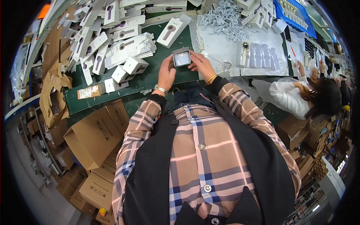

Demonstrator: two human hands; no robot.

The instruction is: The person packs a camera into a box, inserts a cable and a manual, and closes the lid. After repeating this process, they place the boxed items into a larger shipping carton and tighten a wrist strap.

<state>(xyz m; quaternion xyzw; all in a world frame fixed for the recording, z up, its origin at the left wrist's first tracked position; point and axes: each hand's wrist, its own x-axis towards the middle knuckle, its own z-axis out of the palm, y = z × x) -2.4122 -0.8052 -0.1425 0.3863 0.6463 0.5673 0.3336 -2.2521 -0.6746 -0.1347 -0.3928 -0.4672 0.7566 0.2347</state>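
Holding a small square box (182, 58) just above the green counter (150, 80), the left hand (167, 73) and right hand (201, 63) grip its opposite sides. It is grey-edged with a pale, shiny top, near flat white cartons (129, 45).
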